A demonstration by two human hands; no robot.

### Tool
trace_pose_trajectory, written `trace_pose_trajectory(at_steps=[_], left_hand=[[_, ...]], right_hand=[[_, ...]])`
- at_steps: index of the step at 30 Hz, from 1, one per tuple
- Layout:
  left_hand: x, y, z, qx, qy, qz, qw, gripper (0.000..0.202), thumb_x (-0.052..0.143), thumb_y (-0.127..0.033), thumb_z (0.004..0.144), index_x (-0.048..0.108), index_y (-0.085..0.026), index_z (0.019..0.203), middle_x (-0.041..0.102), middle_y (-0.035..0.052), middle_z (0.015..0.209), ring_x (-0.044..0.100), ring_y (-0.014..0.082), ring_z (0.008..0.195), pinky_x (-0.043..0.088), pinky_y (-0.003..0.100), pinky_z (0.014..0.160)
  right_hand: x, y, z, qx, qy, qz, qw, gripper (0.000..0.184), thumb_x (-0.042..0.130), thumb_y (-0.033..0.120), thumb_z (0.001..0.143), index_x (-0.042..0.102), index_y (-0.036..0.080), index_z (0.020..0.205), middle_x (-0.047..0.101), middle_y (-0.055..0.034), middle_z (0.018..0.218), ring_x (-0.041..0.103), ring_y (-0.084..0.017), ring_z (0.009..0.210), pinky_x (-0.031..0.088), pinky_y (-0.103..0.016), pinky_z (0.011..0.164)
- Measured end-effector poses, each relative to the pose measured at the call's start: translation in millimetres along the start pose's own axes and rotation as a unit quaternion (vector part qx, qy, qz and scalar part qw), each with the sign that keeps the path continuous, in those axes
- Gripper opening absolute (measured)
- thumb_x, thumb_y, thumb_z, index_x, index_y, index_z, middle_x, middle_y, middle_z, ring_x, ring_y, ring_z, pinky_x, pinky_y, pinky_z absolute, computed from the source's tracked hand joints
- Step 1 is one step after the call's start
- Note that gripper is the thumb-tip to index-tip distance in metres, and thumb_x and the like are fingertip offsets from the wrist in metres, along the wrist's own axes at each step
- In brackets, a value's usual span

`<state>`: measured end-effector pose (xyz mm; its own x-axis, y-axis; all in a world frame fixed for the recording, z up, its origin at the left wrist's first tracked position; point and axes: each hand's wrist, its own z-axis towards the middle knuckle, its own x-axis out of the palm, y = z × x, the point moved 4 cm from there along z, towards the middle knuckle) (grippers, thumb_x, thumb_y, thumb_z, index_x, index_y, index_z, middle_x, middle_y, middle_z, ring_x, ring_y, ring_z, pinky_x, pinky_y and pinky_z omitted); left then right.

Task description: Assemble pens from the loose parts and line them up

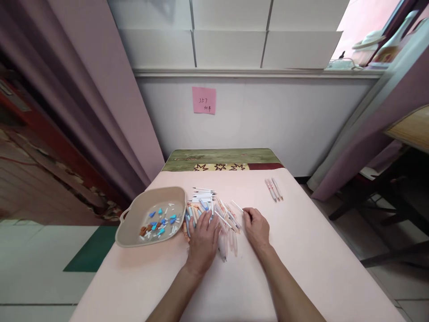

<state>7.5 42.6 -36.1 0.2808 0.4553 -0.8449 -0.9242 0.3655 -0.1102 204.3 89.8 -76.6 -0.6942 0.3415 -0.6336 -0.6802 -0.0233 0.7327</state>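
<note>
My left hand (203, 239) lies over a heap of pen parts, its fingers apart and stretched out on top. Blue and orange pen barrels (194, 211) show around those fingertips. To the right, my right hand (257, 226) pinches the end of a thin white pen refill (237, 205) between thumb and forefinger. Clear and pinkish pen barrels (229, 215) are spread between both hands. Just behind the heap lies a stack of white refills with dark tips (203, 195). What is under my left palm is hidden.
A beige basin (132, 245) on the left holds small blue, brown and white pieces. Several assembled pens (274, 189) lie side by side at the back right of the pink-covered table (301, 264). A pink note (204, 100) is stuck to the wall.
</note>
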Motion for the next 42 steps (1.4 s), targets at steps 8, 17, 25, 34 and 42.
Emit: trace_pose_trajectory(at_steps=[8, 17, 25, 34, 42], left_hand=[[-1.7, -3, -26, 0.02, -0.028, -0.059, 0.998, 0.046, 0.042, -0.013, 0.09, 0.046, -0.019, 0.136, 0.056, 0.0123, 0.135, 0.046, 0.0245, 0.129, 0.02, 0.049, 0.113], [-8.9, 4, -32, -0.013, -0.093, -0.095, 0.991, 0.039, 0.049, -0.016, 0.089, 0.048, -0.019, 0.128, 0.057, 0.015, 0.13, 0.05, 0.0269, 0.123, 0.03, 0.051, 0.107], [-78.9, 36, -35, -0.067, -0.155, -0.092, 0.981, 0.03, 0.055, -0.022, 0.087, 0.057, -0.022, 0.117, 0.064, 0.0098, 0.115, 0.058, 0.026, 0.11, 0.042, 0.046, 0.098], [-89.1, 45, -41, -0.079, -0.119, -0.123, 0.982, 0.006, 0.057, -0.022, 0.087, 0.063, -0.021, 0.089, 0.067, 0.0029, 0.083, 0.063, 0.0182, 0.081, 0.049, 0.029, 0.076], [-40.9, 6, -60, -0.059, 0.02, -0.192, 0.979, 0.01, 0.049, -0.022, 0.091, 0.059, -0.023, 0.091, 0.066, 0.0023, 0.085, 0.065, 0.0161, 0.078, 0.051, 0.026, 0.069]], right_hand=[[2, -7, 5, 0.121, -0.003, 0.432, 0.894, 0.033, 0.059, 0.051, 0.081, 0.055, 0.019, 0.09, 0.073, -0.0086, 0.086, 0.068, -0.019, 0.075, 0.052, -0.03, 0.067], [-3, -8, 10, 0.134, -0.009, 0.463, 0.876, 0.031, 0.07, 0.046, 0.072, 0.061, 0.016, 0.076, 0.068, -0.0044, 0.075, 0.057, -0.012, 0.058, 0.043, -0.021, 0.051], [1, -13, 11, 0.14, -0.009, 0.462, 0.876, 0.035, 0.072, 0.044, 0.07, 0.063, 0.016, 0.087, 0.064, -0.0006, 0.067, 0.049, -0.009, 0.05, 0.035, -0.02, 0.045], [2, -12, 5, 0.127, -0.006, 0.416, 0.9, 0.028, 0.061, 0.046, 0.078, 0.055, 0.019, 0.077, 0.058, 0.0038, 0.056, 0.043, -0.009, 0.041, 0.033, -0.021, 0.042], [2, -1, -16, 0.085, -0.024, 0.347, 0.934, 0.029, 0.059, 0.046, 0.08, 0.055, 0.019, 0.071, 0.055, 0.004, 0.055, 0.046, -0.011, 0.049, 0.038, -0.022, 0.051]])
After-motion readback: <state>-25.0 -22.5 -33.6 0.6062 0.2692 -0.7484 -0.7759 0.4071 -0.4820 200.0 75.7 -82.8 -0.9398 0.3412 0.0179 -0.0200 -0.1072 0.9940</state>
